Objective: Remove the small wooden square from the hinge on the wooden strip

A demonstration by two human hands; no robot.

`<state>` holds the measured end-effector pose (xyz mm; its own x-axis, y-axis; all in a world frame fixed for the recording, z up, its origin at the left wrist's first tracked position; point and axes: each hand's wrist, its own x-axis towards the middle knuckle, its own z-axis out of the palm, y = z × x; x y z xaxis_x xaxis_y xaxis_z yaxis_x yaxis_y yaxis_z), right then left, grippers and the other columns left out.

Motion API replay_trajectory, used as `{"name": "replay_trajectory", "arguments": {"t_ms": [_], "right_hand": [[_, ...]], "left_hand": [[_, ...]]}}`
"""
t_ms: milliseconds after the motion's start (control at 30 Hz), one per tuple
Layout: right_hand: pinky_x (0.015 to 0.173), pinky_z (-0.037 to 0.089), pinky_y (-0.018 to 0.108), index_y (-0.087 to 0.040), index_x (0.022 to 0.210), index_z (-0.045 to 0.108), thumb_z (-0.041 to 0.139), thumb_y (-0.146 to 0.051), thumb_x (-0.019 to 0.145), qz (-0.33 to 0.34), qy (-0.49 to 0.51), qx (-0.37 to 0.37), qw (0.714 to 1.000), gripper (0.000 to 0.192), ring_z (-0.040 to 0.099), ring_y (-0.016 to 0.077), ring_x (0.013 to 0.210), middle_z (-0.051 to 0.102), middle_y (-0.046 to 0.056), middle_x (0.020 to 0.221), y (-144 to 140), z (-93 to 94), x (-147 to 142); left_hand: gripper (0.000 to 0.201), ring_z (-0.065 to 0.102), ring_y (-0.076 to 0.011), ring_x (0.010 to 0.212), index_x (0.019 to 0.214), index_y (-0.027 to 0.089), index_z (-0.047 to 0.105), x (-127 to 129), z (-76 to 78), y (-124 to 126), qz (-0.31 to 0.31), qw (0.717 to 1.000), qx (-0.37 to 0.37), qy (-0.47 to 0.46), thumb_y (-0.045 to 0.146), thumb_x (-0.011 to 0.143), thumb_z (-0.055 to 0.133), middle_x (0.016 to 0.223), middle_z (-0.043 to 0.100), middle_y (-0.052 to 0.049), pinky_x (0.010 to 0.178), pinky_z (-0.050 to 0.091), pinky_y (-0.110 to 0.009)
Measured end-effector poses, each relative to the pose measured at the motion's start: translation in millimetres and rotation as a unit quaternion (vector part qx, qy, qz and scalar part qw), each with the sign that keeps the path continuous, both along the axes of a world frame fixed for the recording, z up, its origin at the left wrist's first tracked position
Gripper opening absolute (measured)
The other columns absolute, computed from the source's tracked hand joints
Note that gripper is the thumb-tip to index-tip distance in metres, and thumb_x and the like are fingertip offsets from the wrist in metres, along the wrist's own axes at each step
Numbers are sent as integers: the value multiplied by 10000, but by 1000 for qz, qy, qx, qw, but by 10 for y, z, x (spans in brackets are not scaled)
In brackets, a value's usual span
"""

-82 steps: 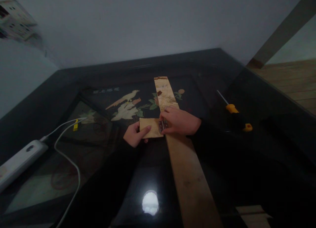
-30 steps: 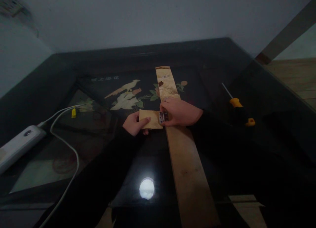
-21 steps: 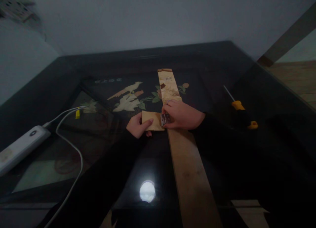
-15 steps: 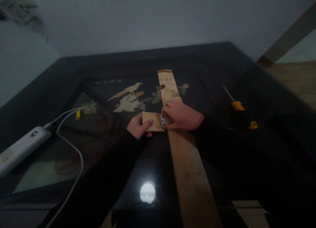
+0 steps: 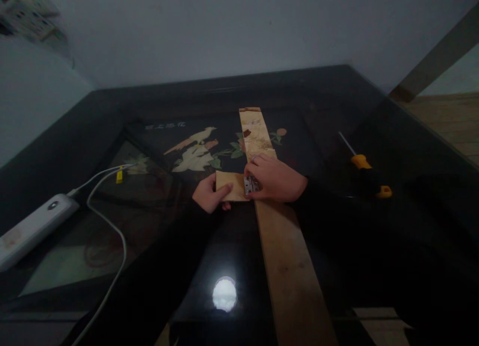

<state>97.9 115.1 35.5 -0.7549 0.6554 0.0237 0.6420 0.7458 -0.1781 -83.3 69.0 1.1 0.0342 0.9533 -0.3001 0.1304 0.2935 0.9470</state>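
Observation:
My left hand (image 5: 211,192) grips a short piece of wood (image 5: 234,180) by its left end, thumb on top and fingers beneath. A metal hinge (image 5: 250,185) with screw holes lies at the right end of that piece, where it meets a long wooden board (image 5: 288,258). My right hand (image 5: 275,177) is closed on the hinge, its thumb and fingers pinching the upper and lower edges. Part of the hinge is hidden under this hand. The long board runs away from me across the dark table.
A screwdriver (image 5: 359,161) with a yellow and black handle lies on the table (image 5: 318,99) at right. On the left are a white power strip (image 5: 35,226) and a white cable (image 5: 116,229) with a yellow tag (image 5: 119,174). A wall (image 5: 224,31) stands behind the table.
Both hands keep their grips on the short wood piece and the hinge. The whole view has shifted very slightly; the things otherwise stay in the same arrangement.

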Motion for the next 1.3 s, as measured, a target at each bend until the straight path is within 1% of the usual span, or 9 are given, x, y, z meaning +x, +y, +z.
{"name": "replay_trajectory", "arguments": {"t_ms": [233,633,800,1033,1233,1300], "right_hand": [[765,357,292,-139,946,536,650,-417,662,-10,9,-3,1000,414,479,207,924,531,85,975,-10,6,-14],[734,357,272,-140,941,535,621,-418,697,-1,21,-20,1000,379,500,185,892,543,76,963,13,37,13],[752,366,269,-144,923,527,614,-418,702,2,32,-36,999,363,500,177,894,548,73,952,22,49,19],[763,370,265,-148,918,514,617,-420,697,6,47,-53,997,365,502,174,896,546,67,941,51,40,34],[752,370,262,-158,911,520,616,-405,704,-3,47,-56,997,336,504,170,894,546,64,948,29,72,34],[750,372,263,-158,907,521,615,-406,706,-7,47,-57,997,333,503,169,890,546,64,948,20,86,33]], "left_hand": [[316,521,-86,318,933,119,489,-27,3,-5,-19,1000,10,-6,263,699,645,587,612,26,310,427,-184],[312,517,-95,318,923,121,475,-26,-12,-17,-21,999,32,2,281,708,635,575,605,26,305,422,-192],[287,514,-95,310,912,119,477,-26,15,-16,-12,1000,18,1,250,709,631,561,600,29,300,423,-193],[337,509,-83,312,933,112,467,-59,12,5,-15,999,9,-28,283,702,644,567,595,30,307,419,-183],[317,501,-87,301,908,113,467,-123,66,46,-4,1000,15,3,256,694,652,548,590,33,297,418,-187],[305,519,-90,325,911,111,474,-155,86,63,0,1000,19,12,227,690,650,591,605,24,302,430,-191]]}}
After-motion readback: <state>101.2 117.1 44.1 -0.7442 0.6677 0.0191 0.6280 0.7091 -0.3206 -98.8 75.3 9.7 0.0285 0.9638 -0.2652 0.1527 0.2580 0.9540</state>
